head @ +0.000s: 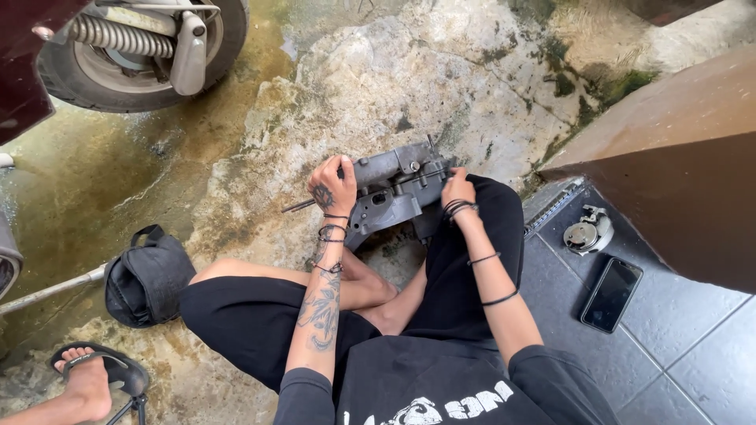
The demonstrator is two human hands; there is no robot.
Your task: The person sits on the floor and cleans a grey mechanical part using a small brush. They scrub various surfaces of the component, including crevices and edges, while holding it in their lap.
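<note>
Presently, as inspected from the head view:

Casting: grey metal engine casting [391,193] lies on the concrete floor [378,79], just beyond the seated person's crossed legs and between the two hands.

Long axis: runs left to right and climbs slightly toward the right; the broad face is tipped toward the camera.

Left hand: left hand [331,186] sits at the casting's left end, fingers curled and clamped — on the casting's top corner, and seemingly also on the thin rod. Which of the two takes the grip cannot be told.

Rod: dark rod [299,205] pokes out leftward from under the left hand, lying roughly along the casting's axis.

Right hand: right hand [457,189] rests at the casting's right end, touching it; fingertips are hidden behind the metal, so whether they are together or gripping cannot be told.

Nearer hand: both touch the casting — one at each end; neither is clearly nearer.

Surroundings, right: phone [611,293] and a small round metal part [587,231] lie on the dark tiles [709,354], well apart from the hands.

Surroundings, left: black bag [146,277] beside the left knee; wheel [142,47] at the upper left; another person's sandalled foot [87,382] at the lower left.
</note>
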